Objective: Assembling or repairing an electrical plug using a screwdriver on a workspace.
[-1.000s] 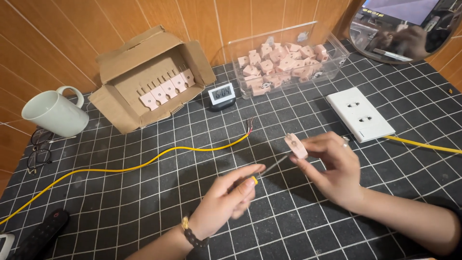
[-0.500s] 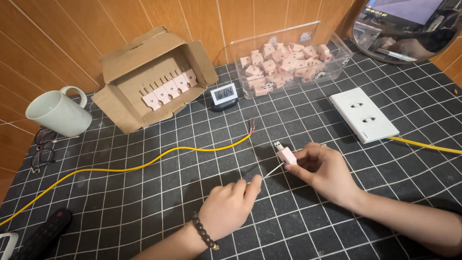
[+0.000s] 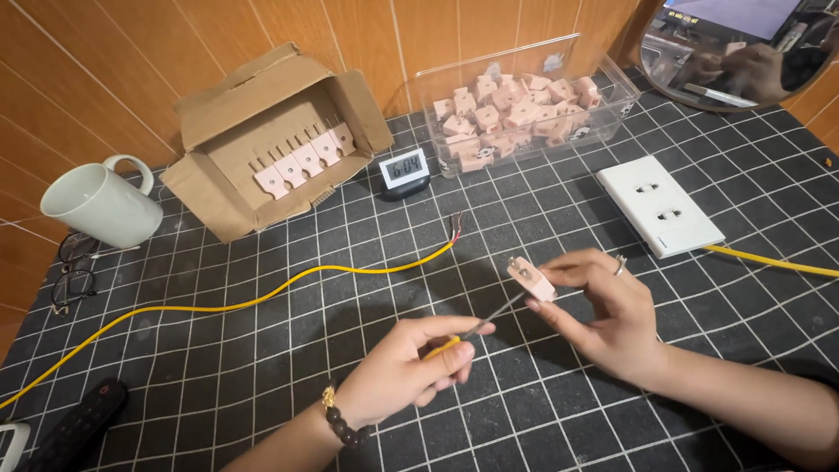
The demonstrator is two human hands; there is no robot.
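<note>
two hands working a screwdriver into a small pink plug on a black gridded mat

the right hand (image 3: 612, 310) pinches the small pink plastic plug (image 3: 530, 280) just in front of the white wall socket plate (image 3: 660, 205); the left hand (image 3: 411, 367) is closed around a yellow-handled screwdriver (image 3: 476, 332), its thin metal shaft tipped up at the plug; a yellow cable (image 3: 262, 301) runs leftward of the socket plate; farther behind it sit a clear box of pink plugs (image 3: 520, 105) and an open cardboard box (image 3: 271, 144)

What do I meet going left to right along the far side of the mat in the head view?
Pale green mug → open cardboard box holding pink parts → small digital clock → clear plastic bin of pink parts → white socket plate → round mirror at the far right.
</note>
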